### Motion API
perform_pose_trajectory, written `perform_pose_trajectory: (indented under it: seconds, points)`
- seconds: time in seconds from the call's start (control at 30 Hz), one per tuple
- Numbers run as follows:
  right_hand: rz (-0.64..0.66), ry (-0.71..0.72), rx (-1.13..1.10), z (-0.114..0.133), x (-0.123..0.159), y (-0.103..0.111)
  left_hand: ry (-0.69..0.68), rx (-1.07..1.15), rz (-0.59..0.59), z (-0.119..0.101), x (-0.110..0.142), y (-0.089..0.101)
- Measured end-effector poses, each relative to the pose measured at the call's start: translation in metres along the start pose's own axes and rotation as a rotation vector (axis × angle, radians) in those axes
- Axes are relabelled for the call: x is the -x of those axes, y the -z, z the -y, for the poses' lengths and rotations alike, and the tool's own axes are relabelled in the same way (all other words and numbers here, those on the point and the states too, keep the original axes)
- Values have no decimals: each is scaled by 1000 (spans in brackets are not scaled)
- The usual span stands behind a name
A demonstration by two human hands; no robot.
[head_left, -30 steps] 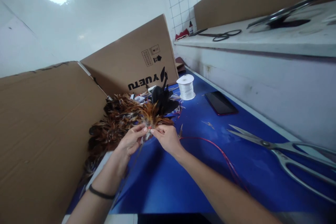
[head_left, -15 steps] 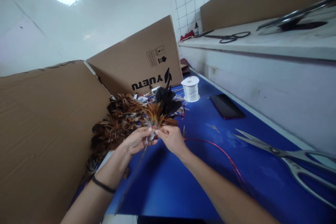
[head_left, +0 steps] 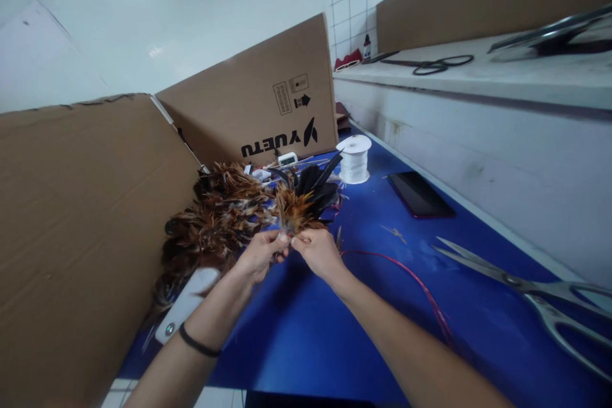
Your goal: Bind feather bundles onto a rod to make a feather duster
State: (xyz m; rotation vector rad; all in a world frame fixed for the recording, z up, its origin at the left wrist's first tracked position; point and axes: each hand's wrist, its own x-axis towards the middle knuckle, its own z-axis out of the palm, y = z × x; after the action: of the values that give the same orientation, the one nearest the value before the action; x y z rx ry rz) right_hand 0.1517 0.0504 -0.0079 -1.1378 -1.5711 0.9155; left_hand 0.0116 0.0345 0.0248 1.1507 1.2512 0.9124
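A bunch of feathers [head_left: 296,207], orange-brown at its base with long black feathers fanning up and right, stands up from between my hands. My left hand [head_left: 262,255] is closed, thumb and fingers pinching the bunch's bound lower end. Close against it, my right hand [head_left: 316,251] is also closed, its fingertips pinching at the same base, where a bit of red shows. Red string [head_left: 406,266] runs from beside my right hand across the blue table. What lies inside the pinched fingers is mostly hidden.
Brown feathers [head_left: 215,217] are heaped at left by a cardboard box [head_left: 229,102]. A white device [head_left: 184,309] lies near my left forearm. Right of the bunch are a white spool [head_left: 354,162], a phone [head_left: 421,194] and large scissors [head_left: 514,280]. A shelf [head_left: 478,86] borders the right.
The feather bunch has turned, its black feathers now leaning right. My hands have shifted slightly right, and the thin stick hanging below them no longer shows. The white device is more exposed.
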Motion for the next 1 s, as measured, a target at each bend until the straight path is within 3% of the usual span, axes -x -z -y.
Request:
perform_pose_trajectory:
  seconds: [0.23, 0.4, 0.63, 0.8, 1.0]
  points:
    - [-56, -28, 98, 2, 2, -2, -73, -15, -131, 9, -7, -14]
    - [-16, -3, 107, 4, 6, -3, -87, 50, -130, 16, -10, -10]
    - [30, 96, 219, 2, 10, -5, 14, 223, -93, 22, -10, -2]
    - [159, 236, 407, 1, 15, -5, 82, 297, -77, 31, -2, 2]
    - [356, 294, 632, 0, 21, -5, 197, 356, -26, 48, 7, 10]
